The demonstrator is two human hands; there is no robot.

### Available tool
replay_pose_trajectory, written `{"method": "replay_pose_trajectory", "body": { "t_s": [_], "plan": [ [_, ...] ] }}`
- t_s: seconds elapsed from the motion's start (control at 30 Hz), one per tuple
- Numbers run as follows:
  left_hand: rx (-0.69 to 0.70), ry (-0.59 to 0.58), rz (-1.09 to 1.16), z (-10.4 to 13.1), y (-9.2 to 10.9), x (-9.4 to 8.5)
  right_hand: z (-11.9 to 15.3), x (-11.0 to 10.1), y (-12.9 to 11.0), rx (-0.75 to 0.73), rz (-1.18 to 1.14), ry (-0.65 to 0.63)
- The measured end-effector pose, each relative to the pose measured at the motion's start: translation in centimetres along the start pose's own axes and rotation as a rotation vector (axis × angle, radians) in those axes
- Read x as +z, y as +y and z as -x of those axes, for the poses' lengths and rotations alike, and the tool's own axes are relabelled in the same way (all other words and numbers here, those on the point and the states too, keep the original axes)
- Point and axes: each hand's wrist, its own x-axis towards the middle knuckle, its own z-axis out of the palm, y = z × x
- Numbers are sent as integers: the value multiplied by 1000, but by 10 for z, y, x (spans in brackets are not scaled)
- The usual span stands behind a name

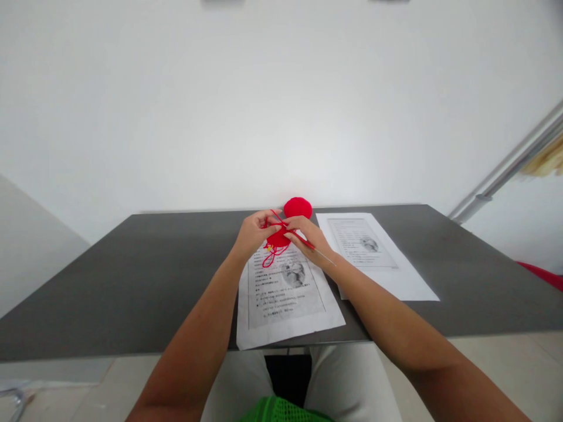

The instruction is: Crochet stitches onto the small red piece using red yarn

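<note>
L hand's [255,232] fingers [274,231] clamp red piece [277,239], R hand's [311,233] clamp tool [310,245], nr desk's [176,275] far edge; loose loops [274,252] cld snag.

Matt yarn piece [278,238] and ball [298,207], smooth metal-looking hook shaft [325,257], matt paper sheets [281,299], smooth matt tabletop [145,275].

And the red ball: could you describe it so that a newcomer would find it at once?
On the dark desk, look to the far edge, near the white wall. There, just beyond the right hand, sits the red ball. Unlike the red piece held in the fingers, this ball is not held.
</note>
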Motion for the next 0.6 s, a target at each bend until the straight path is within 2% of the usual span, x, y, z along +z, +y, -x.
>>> {"method": "replay_pose_trajectory", "body": {
  "t_s": [0.17, 0.37, 0.47, 0.6],
  "plan": [
    [3, -5, -2, 0, -1, 1, 1, -5, 6, -108, 142, -49],
    [0, -9, 76, 0, -5, 3, -2, -9, 6, -193, 141, -84],
    [-53, 13, 196, 0, -8, 7, 0, -8, 8, -183, 150, -85],
    [-152, 51, 403, 1, -11, 18, 4, -3, 15, -80, 144, -74]
  ]
}}
